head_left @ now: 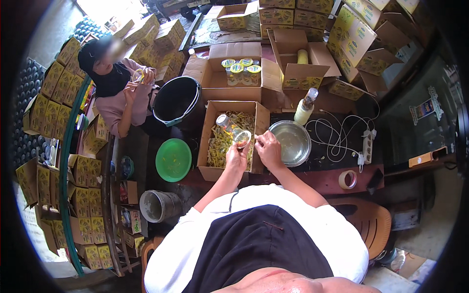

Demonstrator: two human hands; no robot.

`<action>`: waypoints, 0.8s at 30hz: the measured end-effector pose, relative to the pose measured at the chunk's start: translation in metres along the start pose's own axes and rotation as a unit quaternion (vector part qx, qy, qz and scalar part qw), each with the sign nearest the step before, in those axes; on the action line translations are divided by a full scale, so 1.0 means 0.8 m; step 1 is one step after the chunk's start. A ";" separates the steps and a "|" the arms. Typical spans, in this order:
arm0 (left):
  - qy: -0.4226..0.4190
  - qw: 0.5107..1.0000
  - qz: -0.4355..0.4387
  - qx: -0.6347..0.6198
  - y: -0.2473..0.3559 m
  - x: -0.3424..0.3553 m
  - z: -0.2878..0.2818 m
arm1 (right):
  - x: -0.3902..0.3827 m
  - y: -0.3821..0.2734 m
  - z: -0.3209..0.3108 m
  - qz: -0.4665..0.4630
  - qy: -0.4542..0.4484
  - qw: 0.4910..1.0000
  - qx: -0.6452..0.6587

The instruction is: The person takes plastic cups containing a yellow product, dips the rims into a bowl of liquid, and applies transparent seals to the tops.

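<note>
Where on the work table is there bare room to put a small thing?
A small bare patch seems to be the reddish strip at the near edge, between the right forearm and the tape roll, in front of the metal bowl. It is crowded further left, where the carton, green basin and black bucket stand close.

The clear cup (235, 131) you hold looks like glossy plastic. The open box (262, 117) before you is matt cardboard. The green basin (167, 152) is smooth plastic, the bowl (308, 146) shiny metal. Your shirt (337, 229) and apron (259, 249) are matt cloth.
</note>
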State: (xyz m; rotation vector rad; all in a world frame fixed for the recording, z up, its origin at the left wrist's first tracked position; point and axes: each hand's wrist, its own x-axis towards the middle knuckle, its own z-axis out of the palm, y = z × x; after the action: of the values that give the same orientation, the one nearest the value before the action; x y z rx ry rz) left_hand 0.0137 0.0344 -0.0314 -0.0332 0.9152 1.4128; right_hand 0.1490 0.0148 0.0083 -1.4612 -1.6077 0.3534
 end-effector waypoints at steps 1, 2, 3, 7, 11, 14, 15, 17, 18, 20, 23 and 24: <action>-0.001 1.000 0.000 0.001 0.004 0.001 0.000 | -0.004 -0.004 -0.004 -0.011 -0.003 1.000 -0.003; -0.003 1.000 0.006 0.000 0.009 0.003 0.000 | -0.006 -0.008 -0.007 -0.021 -0.006 1.000 -0.006; -0.005 1.000 0.010 -0.002 0.011 0.002 0.001 | -0.007 -0.012 -0.009 -0.020 -0.004 1.000 -0.006; -0.012 1.000 -0.007 0.024 0.010 -0.010 0.005 | -0.006 -0.013 -0.009 -0.050 -0.009 0.998 -0.035; -0.040 0.998 -0.010 0.053 0.004 -0.018 -0.004 | -0.002 0.006 -0.002 0.031 -0.021 0.999 0.012; -0.057 0.996 0.003 0.066 0.014 -0.014 0.000 | -0.005 0.001 -0.009 0.009 0.012 0.999 0.031; -0.057 0.995 0.014 0.079 0.018 -0.011 0.000 | -0.006 -0.006 -0.015 -0.001 0.010 1.000 0.028; -0.048 0.997 0.011 0.066 0.023 -0.003 -0.003 | -0.010 -0.016 -0.017 -0.024 0.007 1.000 0.018; -0.040 0.998 0.008 0.055 0.025 0.000 -0.003 | -0.011 -0.020 -0.018 -0.045 0.007 0.999 0.009; -0.036 0.998 0.009 0.054 0.025 0.004 -0.005 | -0.010 -0.024 -0.019 -0.060 -0.001 0.998 -0.003; -0.056 0.997 0.010 0.061 0.020 -0.002 -0.005 | -0.010 -0.022 -0.014 -0.063 -0.018 0.998 -0.022; -0.057 0.996 0.015 0.072 0.018 -0.010 0.001 | -0.009 -0.020 -0.013 -0.063 -0.014 0.997 -0.031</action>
State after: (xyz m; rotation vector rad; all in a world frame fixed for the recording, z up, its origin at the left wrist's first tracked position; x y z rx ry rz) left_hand 0.0027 0.0316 -0.0194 0.1689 0.9230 1.3598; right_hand 0.1458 0.0008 0.0229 -1.3978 -1.7373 0.2543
